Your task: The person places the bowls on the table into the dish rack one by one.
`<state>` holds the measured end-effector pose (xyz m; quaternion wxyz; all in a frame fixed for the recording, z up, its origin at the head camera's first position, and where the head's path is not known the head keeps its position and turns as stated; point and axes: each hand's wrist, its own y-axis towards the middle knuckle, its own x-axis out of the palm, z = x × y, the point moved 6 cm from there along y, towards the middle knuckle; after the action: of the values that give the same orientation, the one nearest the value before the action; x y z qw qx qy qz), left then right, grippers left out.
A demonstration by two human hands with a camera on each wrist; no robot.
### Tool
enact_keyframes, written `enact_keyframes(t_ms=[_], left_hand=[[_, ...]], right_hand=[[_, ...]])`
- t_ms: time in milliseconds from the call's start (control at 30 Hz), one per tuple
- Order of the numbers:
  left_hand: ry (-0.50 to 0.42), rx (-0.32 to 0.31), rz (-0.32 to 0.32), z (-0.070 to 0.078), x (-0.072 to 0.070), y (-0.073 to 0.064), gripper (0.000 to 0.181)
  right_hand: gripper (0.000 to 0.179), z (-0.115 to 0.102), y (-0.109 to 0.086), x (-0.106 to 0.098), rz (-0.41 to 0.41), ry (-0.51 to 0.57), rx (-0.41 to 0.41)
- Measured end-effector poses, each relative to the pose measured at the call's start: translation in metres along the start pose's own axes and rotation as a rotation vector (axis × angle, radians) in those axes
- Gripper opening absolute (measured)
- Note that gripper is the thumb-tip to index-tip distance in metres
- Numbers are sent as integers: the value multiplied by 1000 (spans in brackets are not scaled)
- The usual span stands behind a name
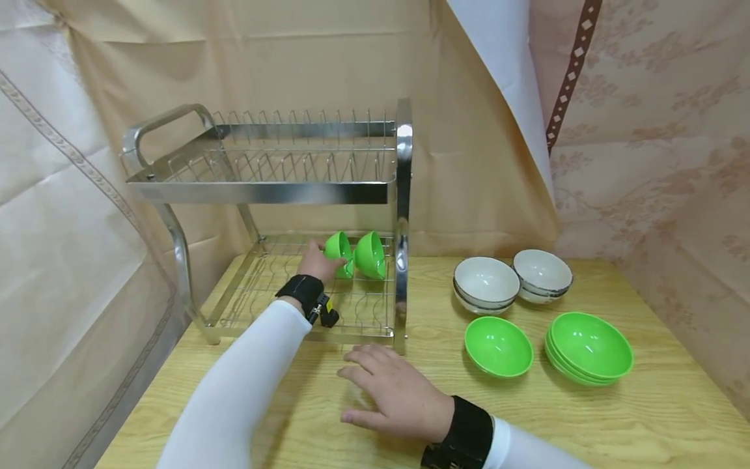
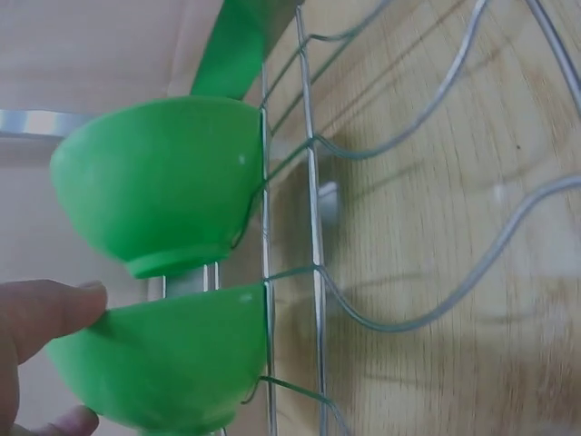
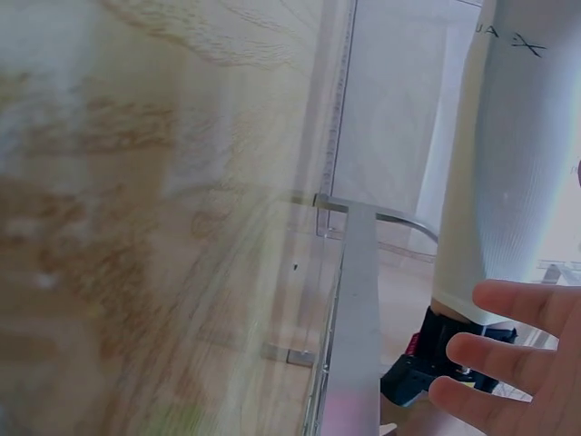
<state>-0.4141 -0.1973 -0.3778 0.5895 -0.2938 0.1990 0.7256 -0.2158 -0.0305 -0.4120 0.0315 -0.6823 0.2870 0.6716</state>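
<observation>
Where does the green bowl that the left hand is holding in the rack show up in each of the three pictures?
Head view: the held green bowl stands on edge on the dish rack's lower shelf, centre, gripped by the left hand.
Left wrist view: bottom left, thumb on its rim, beside a second green bowl.
Right wrist view: not in it.
Shared landmark: the rack's metal frame.

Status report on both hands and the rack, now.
Left hand grips green bowl on lower rack. Right hand open, flat on table. Nothing blocking.
</observation>
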Motion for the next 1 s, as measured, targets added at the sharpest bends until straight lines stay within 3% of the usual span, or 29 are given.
enact_keyframes(t_ms=[333, 533, 600, 667, 833, 1000], left_hand=[[70, -3, -66, 1, 2, -2, 69], [156, 57, -66, 5, -1, -12, 71], [216, 132, -23, 12, -6, -21, 71], [295, 246, 53, 20, -10, -36, 70], [445, 573, 225, 34, -15, -96, 64], [492, 845, 205, 31, -6, -158, 59]], right_hand=[[55, -2, -3, -3, 1, -22, -4], [57, -2, -6, -3, -5, -24, 2], [57, -2, -8, -5, -9, -22, 7], [57, -2, -9, -7, -8, -20, 9], [57, 0, -17, -15, 8, -11, 16], [60, 9, -37, -24, 9, -15, 51]])
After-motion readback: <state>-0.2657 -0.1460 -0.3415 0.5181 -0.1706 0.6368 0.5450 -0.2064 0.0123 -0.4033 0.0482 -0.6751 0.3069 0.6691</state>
